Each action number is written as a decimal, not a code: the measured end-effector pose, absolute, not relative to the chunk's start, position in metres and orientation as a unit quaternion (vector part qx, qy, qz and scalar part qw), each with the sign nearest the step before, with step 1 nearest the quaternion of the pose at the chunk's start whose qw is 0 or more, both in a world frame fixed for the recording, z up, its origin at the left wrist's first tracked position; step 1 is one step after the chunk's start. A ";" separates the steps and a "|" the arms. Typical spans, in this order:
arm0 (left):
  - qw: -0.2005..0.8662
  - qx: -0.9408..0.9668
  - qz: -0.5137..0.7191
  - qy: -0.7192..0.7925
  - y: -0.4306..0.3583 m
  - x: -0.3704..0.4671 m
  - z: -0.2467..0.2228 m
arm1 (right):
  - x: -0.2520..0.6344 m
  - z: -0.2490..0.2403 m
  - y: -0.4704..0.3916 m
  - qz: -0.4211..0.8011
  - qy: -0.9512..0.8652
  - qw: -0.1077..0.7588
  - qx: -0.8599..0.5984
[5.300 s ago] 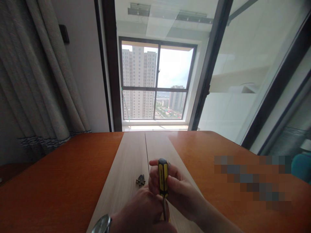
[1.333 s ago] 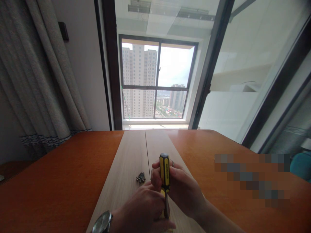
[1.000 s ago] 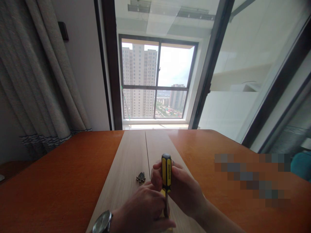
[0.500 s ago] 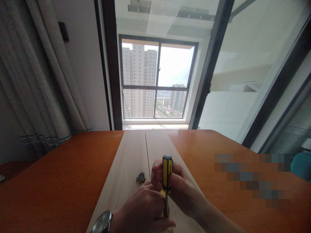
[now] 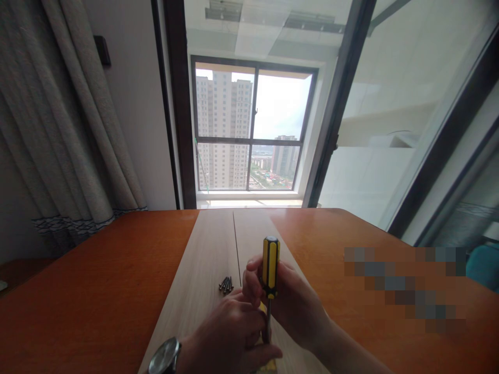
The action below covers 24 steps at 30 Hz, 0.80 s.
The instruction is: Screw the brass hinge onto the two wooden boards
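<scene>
An upright screwdriver (image 5: 270, 267) with a yellow and black handle stands in front of me, its metal shaft pointing down. My right hand (image 5: 298, 301) is closed around the far side of the handle, fingers curled behind it. My left hand (image 5: 234, 330), with a watch (image 5: 164, 356) on the wrist, is closed low around the shaft's lower end. Something yellow shows partly beneath its fingers; the tip and whatever the fingers pinch are hidden. Several loose screws (image 5: 226, 284) lie in a small pile just beyond my left hand.
Pale wooden boards (image 5: 210, 249), divided by a dark seam, run lengthwise along the orange-brown table (image 5: 117, 280). A grey curtain (image 5: 78, 114) hangs at the left. Beyond the table's far edge are a dark-framed glass partition and a window (image 5: 253, 124). A patch on the right is pixelated.
The screwdriver handle has risen slightly and turned, showing more of its yellow face. My right thumb has slipped back from the handle's front. The left hand and screws have hardly moved.
</scene>
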<state>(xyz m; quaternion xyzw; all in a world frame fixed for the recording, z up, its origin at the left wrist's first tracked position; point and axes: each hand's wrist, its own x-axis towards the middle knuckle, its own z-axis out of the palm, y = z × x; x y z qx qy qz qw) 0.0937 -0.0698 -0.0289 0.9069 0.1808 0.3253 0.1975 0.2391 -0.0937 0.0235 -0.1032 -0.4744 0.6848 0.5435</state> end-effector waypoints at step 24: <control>0.208 0.864 0.413 0.198 -0.072 0.092 -0.025 | 0.238 0.031 -0.091 0.672 -0.471 0.558 -0.125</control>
